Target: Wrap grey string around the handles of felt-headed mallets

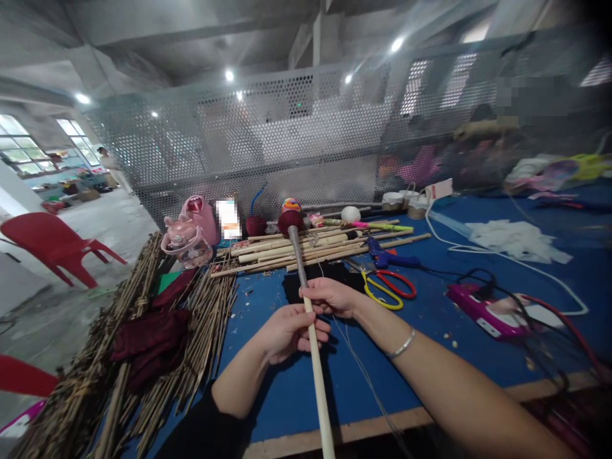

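Note:
A long pale wooden stick (pixel 319 382) runs from the bottom edge up over the blue table (pixel 268 401). Its upper part is wrapped in grey material (pixel 298 255) and ends in a dark red ball-shaped piece (pixel 291 220) with a multicoloured top. My left hand (pixel 289 331) holds the stick from the left, thumb across it and fingers beneath. Just above, my right hand (pixel 329 296) pinches it at the lower end of the grey wrap. Thin wires (pixel 356 357) hang below my right hand.
Scissors (pixel 385 290) and a blue glue gun (pixel 389 255) lie right of my hands. Wooden sticks (pixel 287 252) are piled behind. Bundled twigs (pixel 205 344) and dark red cloth (pixel 153 341) lie left. At right are a purple power strip (pixel 492 312), cables and white material (pixel 519 241).

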Tool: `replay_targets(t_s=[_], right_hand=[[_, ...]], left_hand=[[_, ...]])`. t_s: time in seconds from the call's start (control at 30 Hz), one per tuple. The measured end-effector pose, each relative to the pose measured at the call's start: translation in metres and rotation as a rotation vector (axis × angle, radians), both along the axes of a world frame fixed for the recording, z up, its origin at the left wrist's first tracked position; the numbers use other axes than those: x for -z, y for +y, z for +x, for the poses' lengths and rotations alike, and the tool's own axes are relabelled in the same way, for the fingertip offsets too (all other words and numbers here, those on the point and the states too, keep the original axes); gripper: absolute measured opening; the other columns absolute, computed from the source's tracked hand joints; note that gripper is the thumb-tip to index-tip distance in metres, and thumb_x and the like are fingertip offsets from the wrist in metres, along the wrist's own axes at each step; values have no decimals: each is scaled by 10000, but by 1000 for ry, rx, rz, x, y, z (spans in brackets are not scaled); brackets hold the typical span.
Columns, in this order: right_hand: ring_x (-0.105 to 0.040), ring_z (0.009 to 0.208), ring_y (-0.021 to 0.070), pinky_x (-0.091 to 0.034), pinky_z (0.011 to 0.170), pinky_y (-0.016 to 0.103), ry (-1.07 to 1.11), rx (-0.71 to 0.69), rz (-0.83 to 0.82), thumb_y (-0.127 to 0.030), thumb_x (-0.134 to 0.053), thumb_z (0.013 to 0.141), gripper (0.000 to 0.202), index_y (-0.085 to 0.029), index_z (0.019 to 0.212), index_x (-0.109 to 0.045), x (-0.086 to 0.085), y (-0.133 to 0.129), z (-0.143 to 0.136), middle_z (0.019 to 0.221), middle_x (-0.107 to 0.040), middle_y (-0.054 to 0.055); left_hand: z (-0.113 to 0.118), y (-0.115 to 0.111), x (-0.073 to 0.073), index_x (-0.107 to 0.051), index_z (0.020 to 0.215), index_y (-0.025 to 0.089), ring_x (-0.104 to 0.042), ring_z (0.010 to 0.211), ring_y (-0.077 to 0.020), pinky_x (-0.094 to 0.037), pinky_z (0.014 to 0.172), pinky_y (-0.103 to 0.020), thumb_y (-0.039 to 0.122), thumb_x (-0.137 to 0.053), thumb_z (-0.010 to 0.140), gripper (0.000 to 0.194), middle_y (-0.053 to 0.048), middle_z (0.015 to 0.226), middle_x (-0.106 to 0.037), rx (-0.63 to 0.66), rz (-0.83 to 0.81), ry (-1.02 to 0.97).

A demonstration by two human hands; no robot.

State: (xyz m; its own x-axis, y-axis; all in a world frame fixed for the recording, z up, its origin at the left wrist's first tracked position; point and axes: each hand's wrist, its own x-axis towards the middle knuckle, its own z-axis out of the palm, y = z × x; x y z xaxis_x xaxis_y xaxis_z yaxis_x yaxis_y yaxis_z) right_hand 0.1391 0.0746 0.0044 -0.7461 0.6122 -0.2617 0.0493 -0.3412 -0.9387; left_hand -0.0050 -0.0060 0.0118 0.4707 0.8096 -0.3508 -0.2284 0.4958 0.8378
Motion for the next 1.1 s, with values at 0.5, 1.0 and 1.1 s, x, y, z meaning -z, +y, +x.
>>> replay_targets(t_s=[0.5, 1.0, 1.1], right_hand=[[-259, 360, 30, -122, 338, 162, -3, 96, 168, -385, -551, 737, 247, -161, 719, -448, -2, -5, -5, 449, -405, -75], [-190, 321, 16, -75, 326, 179, -76, 126, 79, -385, -568, 702, 252, -158, 695, -457, 2, -1, -10, 451, -409, -82], [-197, 311, 23, -101, 323, 182, -102, 195, 161, -370, -568, 697, 248, -160, 654, -443, 5, -1, -13, 389, -326, -103]], left_hand=[[-4, 2, -3, -537, 1004, 138, -628, 642, -134, -455, 485, -182, 298, -624, 692, 362, -83, 804, -647, -12, 54, 45], [0, 5, 0, -525, 889, 132, -613, 616, -122, -456, 513, -200, 337, -632, 672, 316, -73, 766, -633, -171, 22, 138], [1, 4, 2, -497, 823, 129, -572, 517, -101, -443, 480, -200, 360, -678, 622, 355, -39, 657, -611, -217, 51, 256]])
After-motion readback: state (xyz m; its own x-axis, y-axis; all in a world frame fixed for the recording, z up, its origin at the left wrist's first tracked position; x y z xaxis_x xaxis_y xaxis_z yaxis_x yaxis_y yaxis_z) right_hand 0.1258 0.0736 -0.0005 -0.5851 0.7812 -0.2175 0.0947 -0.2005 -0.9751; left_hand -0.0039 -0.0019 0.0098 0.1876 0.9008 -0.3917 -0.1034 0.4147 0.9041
